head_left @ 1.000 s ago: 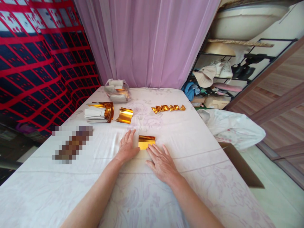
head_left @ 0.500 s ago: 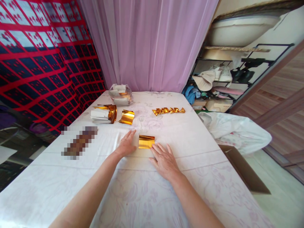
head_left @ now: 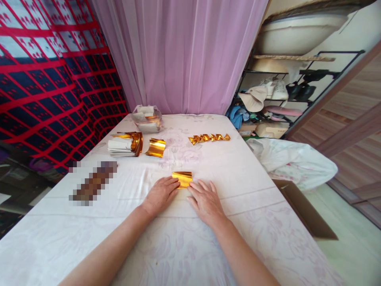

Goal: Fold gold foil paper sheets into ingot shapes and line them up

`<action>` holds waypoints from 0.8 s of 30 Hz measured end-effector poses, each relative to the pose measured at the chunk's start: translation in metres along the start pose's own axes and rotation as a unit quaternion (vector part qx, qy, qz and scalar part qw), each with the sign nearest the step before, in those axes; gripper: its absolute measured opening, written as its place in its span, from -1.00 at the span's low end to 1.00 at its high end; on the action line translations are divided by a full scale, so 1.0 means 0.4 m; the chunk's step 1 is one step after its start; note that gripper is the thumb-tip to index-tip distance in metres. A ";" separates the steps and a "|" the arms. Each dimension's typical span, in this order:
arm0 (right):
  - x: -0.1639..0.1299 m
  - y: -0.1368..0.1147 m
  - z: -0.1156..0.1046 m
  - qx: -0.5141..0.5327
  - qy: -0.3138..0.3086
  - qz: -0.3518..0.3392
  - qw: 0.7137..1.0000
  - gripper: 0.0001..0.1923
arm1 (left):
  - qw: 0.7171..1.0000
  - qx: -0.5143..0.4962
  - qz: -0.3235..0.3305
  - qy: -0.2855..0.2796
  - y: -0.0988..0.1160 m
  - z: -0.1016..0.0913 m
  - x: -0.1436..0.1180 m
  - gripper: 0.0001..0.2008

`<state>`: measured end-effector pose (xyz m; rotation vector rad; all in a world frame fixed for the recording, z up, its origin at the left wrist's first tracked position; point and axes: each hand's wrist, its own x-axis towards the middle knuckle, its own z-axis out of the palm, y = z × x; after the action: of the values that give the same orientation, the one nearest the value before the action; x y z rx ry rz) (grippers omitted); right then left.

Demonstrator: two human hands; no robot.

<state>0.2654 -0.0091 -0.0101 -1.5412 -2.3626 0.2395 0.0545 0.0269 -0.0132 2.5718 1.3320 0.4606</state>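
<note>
A small sheet of gold foil paper [head_left: 183,178] lies on the cloth-covered table in front of me. My left hand [head_left: 160,194] rests flat, its fingertips over the sheet's left edge. At the lower right corner of the sheet is my right hand [head_left: 206,198], its fingers spread and palm down. Neither hand grips anything. Farther off, a single curled gold sheet [head_left: 156,147] stands beside a stack of foil sheets [head_left: 126,145] with white backs. Several folded gold pieces [head_left: 209,138] sit in a row at the back right.
A clear plastic bag [head_left: 147,119] of more sheets stands at the table's back left. A blurred-out item [head_left: 93,182] lies on the left side. Right of the table are a white plastic bag [head_left: 297,161], a cardboard box [head_left: 306,208] and a shoe rack [head_left: 276,101].
My left hand has come down and right onto the left edge of the foil sheet. My right hand has stayed nearly where it was. The view has shifted slightly.
</note>
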 end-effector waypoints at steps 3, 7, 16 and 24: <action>0.000 0.000 -0.001 -0.006 0.000 0.006 1.000 -0.66 | 1.000 0.000 0.002 0.004 0.002 -0.020 0.016 -0.73; -0.002 -0.006 -0.003 -0.017 -0.007 0.009 1.000 -0.67 | 1.000 0.023 0.014 -0.002 0.003 -0.026 0.045 -0.87; 0.076 0.007 0.001 -0.018 -0.016 -0.024 0.999 -0.50 | 1.000 -0.004 0.007 0.006 -0.024 0.018 0.051 -0.88; 0.077 0.028 0.043 -0.010 0.011 0.020 1.000 -0.52 | 1.000 -0.015 0.011 0.015 -0.027 0.024 0.041 -0.87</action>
<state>0.2577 0.0243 -0.0246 -1.5926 -2.3252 0.2081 0.0588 0.0460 -0.0225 2.5678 1.2977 0.5200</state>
